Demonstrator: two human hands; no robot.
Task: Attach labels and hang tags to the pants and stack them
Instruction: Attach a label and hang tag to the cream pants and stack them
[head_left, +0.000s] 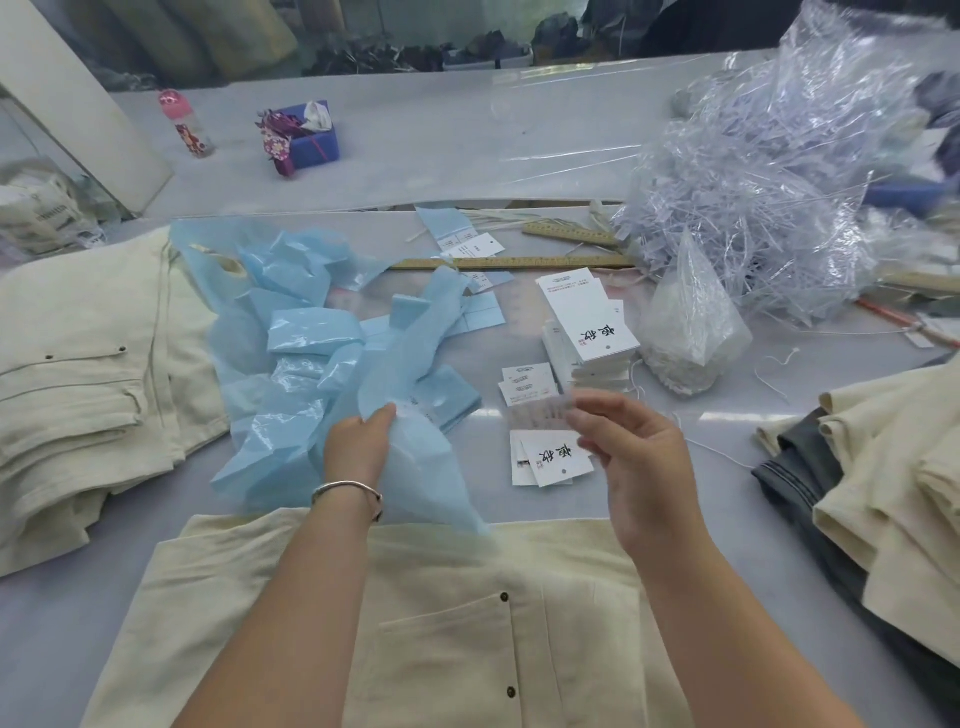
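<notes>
Right hand (631, 457): pinches a blurred label (540, 413), print unreadable. Left hand (358, 447): fingers grip pale blue backing sheet (415, 467). Hang tags (556, 457), black brush characters, lie between the hands; tag stack (587, 322) beyond. Cream pants (467, 623) nearest on worktop (727, 415).

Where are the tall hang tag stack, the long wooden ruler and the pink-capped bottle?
hang tag stack (589, 317): head view, on the top tag's white face.
wooden ruler (545, 261): head view, mid-length of its scale.
pink-capped bottle (188, 130): head view, on its body.
</notes>
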